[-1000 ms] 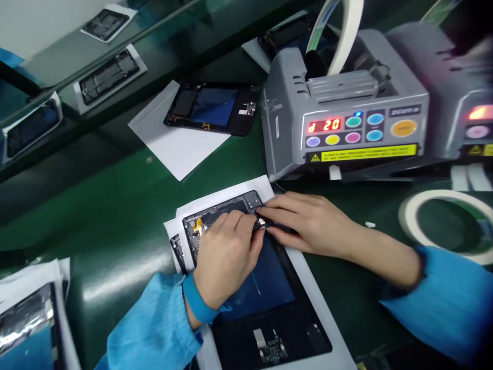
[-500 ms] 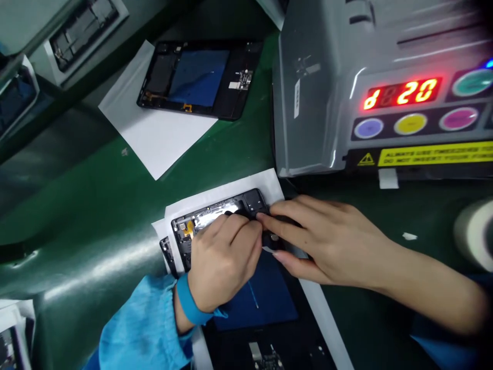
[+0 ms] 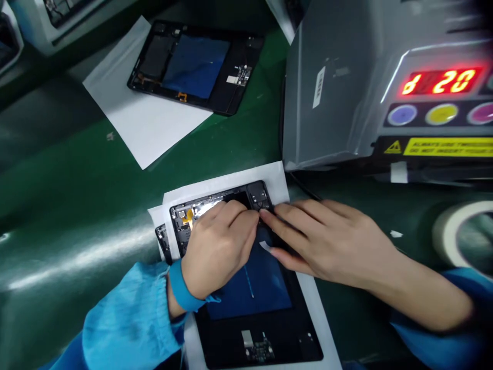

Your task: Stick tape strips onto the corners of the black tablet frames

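An open tablet [image 3: 265,329] lies on white paper in front of me, showing a blue battery area [image 3: 265,282] and a small circuit board [image 3: 258,349]. My left hand [image 3: 221,246], with a blue band [image 3: 184,288] at its wrist, is closed over the tablet's upper part. Its fingertips are pinched and pointing down, and whatever they hold is hidden. My right hand [image 3: 331,239] reaches in from the right with fingers stretched. Its index fingertip touches near the left fingertips by the tablet's upper right corner. At its thumb tip is a small white strip [image 3: 265,246].
A grey machine [image 3: 331,97] with a red display [image 3: 441,82] stands at upper right. Another open tablet [image 3: 196,67] rests on white paper [image 3: 134,128] at the back. A white tape roll [image 3: 447,236] and a paper scrap [image 3: 396,234] lie at right on the green mat [image 3: 96,205].
The camera view has shifted, so the machine sits further right. Both hands stay at the tablet's upper part, fingertips close together, with little change in pose.
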Demonstrator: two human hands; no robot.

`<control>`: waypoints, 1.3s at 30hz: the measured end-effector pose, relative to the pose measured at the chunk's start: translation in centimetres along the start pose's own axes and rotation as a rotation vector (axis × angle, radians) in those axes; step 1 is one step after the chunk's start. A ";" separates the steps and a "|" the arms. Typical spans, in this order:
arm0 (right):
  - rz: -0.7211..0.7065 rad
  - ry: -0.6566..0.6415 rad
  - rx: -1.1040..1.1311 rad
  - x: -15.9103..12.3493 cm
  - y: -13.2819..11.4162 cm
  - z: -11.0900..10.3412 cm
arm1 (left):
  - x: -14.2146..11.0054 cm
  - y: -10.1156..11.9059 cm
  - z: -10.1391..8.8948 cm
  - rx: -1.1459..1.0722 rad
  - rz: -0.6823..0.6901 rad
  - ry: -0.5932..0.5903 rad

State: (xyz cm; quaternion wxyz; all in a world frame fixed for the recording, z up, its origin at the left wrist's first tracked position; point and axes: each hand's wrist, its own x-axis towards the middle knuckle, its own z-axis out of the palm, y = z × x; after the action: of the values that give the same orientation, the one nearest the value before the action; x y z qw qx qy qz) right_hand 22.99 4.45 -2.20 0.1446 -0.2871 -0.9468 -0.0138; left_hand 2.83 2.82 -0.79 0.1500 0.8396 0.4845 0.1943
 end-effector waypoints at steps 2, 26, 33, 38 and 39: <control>0.001 -0.006 -0.003 0.0 -0.2 -0.2 | 0.0 -0.2 0.0 0.011 0.010 -0.012; 0.157 0.158 0.092 1.4 0.8 0.8 | 0.6 -0.5 -0.3 -0.108 -0.020 -0.055; 0.156 0.145 0.108 1.3 0.7 1.0 | 0.5 -0.4 -0.4 -0.107 -0.032 -0.057; 0.212 0.129 0.223 1.8 0.6 0.8 | 0.5 -0.3 -0.4 -0.084 -0.045 -0.082; 0.215 0.118 0.238 1.9 0.5 0.8 | 0.4 -0.3 -0.4 -0.075 -0.044 -0.093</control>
State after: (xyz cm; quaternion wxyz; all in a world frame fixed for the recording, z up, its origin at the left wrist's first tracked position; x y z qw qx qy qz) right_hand 21.59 5.94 -2.43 0.2337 -0.3665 -0.8954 0.0971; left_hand 2.58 3.38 -0.49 0.2081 0.8307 0.4877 0.1699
